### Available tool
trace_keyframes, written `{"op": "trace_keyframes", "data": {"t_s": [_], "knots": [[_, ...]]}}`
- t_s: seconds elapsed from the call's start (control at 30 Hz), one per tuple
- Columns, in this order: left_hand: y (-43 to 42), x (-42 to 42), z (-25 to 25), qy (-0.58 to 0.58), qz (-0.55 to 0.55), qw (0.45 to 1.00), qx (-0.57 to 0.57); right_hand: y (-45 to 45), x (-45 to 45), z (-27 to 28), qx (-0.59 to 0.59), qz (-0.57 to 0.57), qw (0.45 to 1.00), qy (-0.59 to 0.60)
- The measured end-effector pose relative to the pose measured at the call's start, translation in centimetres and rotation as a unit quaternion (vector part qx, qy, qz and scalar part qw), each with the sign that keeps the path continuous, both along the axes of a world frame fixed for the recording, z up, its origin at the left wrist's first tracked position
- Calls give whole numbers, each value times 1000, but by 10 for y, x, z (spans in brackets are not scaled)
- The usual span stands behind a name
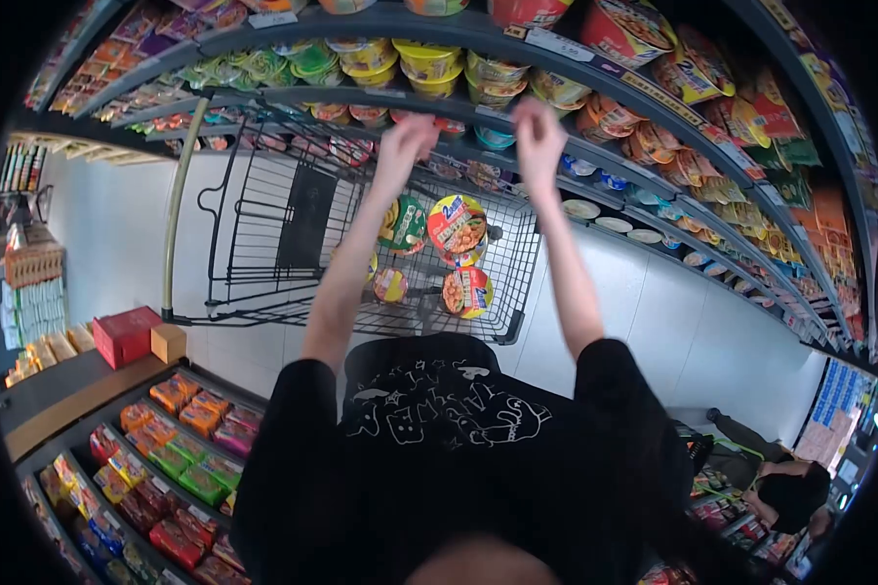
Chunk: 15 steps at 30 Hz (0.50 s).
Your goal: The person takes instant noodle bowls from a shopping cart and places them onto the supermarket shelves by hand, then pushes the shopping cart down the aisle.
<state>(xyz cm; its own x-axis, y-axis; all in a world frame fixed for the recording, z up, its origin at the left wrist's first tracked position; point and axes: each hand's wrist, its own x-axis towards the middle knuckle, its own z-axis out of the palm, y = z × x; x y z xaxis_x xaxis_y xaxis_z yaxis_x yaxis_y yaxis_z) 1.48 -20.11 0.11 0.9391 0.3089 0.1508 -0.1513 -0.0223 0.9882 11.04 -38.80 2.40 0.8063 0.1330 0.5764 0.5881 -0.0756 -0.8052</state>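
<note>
Left hand (415, 138) and right hand (539, 132) are partly curled near shelving (312, 95), grip untellable; at least five tubs (457, 224) are held in one cart (305, 219).

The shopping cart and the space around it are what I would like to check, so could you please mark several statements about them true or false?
1. The shopping cart holds just one food container. False: it holds several.
2. In the cart, a green container is beside a round red-and-white tub. True.
3. The left hand and right hand both grip the cart's handle. False: both are raised near the shelves.
4. A red box stands beside a smaller brown box. True.
5. The person's black top has no print. False: it has white drawings.
</note>
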Motion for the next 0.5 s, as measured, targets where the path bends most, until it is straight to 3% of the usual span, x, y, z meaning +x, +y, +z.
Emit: {"op": "trace_keyframes", "data": {"t_s": [0.07, 0.1, 0.13, 0.17, 0.2, 0.27, 0.37, 0.4, 0.43, 0.5], "knots": [[-10, -56, -90, 72, 77, 993, -54, 0, -41, -98, -168, -11, 977, 133], [-11, -87, -130, 149, 39, 984, -84, -4, -55, -173, -210, -3, 966, 149], [-30, -115, -158, 175, 101, 970, -134, -7, -75, -213, -355, -48, 902, 242], [-32, -142, -190, 248, 16, 958, -144, -12, -92, -248, -367, -50, 867, 334], [-38, -157, -205, 251, 22, 956, -149, -13, -97, -253, -372, -44, 865, 335], [-49, -189, -224, 366, -68, 927, -46, -13, -110, -260, -372, -79, 807, 451], [-62, -216, -249, 442, -141, 882, 80, -17, -103, -268, -343, -51, 830, 438], [-63, -213, -253, 443, -144, 882, 76, -21, -102, -266, -337, -8, 839, 427], [-59, -206, -257, 428, -140, 891, 56, -25, -106, -263, -298, -20, 897, 327], [-48, -190, -261, 412, -140, 900, 37, -41, -110, -291, -232, 16, 901, 367]]}}
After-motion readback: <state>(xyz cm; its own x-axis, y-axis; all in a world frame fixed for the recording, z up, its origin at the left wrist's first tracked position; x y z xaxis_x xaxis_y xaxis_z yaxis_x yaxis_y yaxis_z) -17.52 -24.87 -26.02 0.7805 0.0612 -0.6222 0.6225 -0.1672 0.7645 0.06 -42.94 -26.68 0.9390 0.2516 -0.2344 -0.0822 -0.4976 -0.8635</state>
